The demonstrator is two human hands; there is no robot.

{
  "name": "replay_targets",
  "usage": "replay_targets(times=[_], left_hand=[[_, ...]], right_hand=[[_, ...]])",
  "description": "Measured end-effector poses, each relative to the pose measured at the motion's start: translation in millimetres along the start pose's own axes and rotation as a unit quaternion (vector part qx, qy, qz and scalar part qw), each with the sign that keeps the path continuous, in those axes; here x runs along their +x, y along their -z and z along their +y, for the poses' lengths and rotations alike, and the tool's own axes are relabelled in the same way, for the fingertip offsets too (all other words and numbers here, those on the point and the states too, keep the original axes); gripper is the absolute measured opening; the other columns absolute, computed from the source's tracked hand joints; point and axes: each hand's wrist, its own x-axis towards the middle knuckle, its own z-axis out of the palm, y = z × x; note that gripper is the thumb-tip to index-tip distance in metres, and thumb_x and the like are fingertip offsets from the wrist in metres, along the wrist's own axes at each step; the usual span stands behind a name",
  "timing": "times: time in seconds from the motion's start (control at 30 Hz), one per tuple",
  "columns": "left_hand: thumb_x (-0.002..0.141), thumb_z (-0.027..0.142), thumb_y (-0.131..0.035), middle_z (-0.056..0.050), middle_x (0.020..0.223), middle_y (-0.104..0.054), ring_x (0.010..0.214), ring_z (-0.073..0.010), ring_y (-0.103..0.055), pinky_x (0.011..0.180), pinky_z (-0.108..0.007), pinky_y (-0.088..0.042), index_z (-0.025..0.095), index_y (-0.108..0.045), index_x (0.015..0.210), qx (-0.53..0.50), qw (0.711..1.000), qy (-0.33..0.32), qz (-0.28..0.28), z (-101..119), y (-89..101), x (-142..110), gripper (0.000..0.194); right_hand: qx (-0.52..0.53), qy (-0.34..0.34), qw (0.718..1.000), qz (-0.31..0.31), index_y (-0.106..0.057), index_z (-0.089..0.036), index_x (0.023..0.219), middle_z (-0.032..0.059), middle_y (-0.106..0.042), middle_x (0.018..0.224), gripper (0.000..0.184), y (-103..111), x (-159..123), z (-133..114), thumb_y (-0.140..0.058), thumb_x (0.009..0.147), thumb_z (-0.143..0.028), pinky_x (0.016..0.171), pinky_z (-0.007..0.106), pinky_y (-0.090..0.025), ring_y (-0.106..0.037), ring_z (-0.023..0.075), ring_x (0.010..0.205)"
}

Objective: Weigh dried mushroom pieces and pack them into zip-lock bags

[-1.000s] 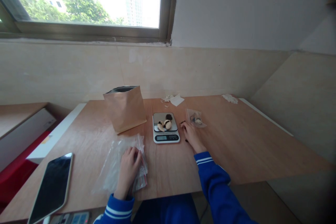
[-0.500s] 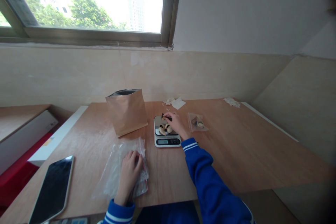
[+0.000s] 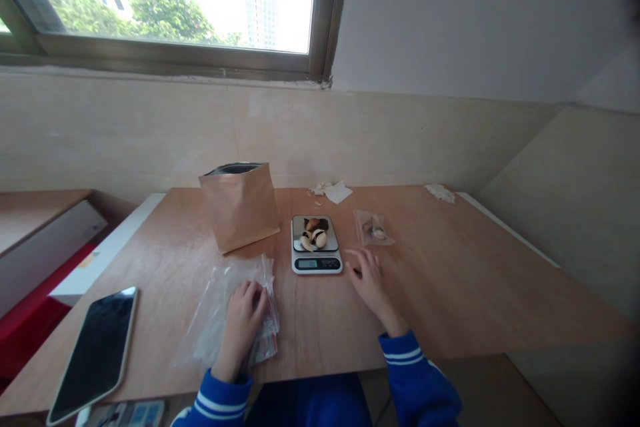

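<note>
My left hand (image 3: 241, 321) lies flat, fingers apart, on a stack of clear zip bags (image 3: 227, 310) near the table's front edge. My right hand (image 3: 369, 282) hovers open just right of a small kitchen scale (image 3: 315, 254), with nothing in it. On the scale's steel plate sit several dark and pale pieces (image 3: 315, 233). Beside the fingers of my right hand lies a small dark piece (image 3: 356, 271) on the table. A small clear bag with pieces inside (image 3: 373, 228) lies right of the scale.
A brown paper pouch (image 3: 240, 205) stands open left of the scale. A tablet with a dark screen (image 3: 93, 351) lies at the front left. Crumpled white paper (image 3: 332, 190) and another scrap (image 3: 440, 192) rest near the wall. The wooden table (image 3: 480, 280) ends at the right.
My right hand reached from the table to the scale plate with a dark piece, then drew back toward me, open. More pieces lie on the plate. My left hand stayed on the bags.
</note>
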Motion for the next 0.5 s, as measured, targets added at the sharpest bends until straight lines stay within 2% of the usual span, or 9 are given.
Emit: replay_targets(times=[0.07,0.17,0.37,0.5], left_hand=[[0.092,0.038,-0.041,-0.005,0.08,-0.058,0.076,-0.0226,-0.056,0.073,-0.038,-0.044,0.021,-0.054,0.076,0.006,1.0,0.002,-0.004,-1,0.8,-1,0.027],[0.091,0.039,-0.039,-0.006,0.08,-0.059,0.077,-0.0236,-0.056,0.074,-0.039,-0.044,0.022,-0.053,0.075,0.031,0.999,0.013,-0.011,-5,5.7,-1,0.027],[0.087,0.04,-0.038,-0.007,0.076,-0.059,0.071,-0.0233,-0.058,0.07,-0.039,-0.046,0.022,-0.051,0.069,0.058,0.997,0.026,-0.05,-26,28.0,9,0.028],[0.087,0.043,-0.039,-0.007,0.074,-0.06,0.07,-0.0228,-0.061,0.067,-0.037,-0.047,0.022,-0.053,0.067,0.038,0.997,0.024,-0.063,-26,37.6,14,0.032]], right_hand=[[-0.031,-0.001,1.0,-0.003,-0.06,-0.022,0.113,0.0126,-0.059,0.116,0.028,-6,-15,12,-0.048,0.088,-0.025,0.095,0.049,-0.044,-0.054,0.029,0.108],[-0.049,0.01,0.999,-0.009,-0.06,-0.021,0.109,0.0128,-0.058,0.116,0.027,-9,-21,26,-0.043,0.088,-0.02,0.095,0.048,-0.045,-0.054,0.0282,0.108],[-0.065,0.04,0.997,-0.003,-0.062,-0.021,0.106,0.0115,-0.06,0.111,0.03,5,-7,52,-0.038,0.088,-0.015,0.094,0.047,-0.044,-0.054,0.0276,0.107],[-0.096,0.017,0.995,0.035,-0.063,-0.021,0.104,0.0128,-0.058,0.113,0.031,13,-14,70,-0.038,0.087,-0.015,0.093,0.048,-0.044,-0.053,0.0287,0.107]])
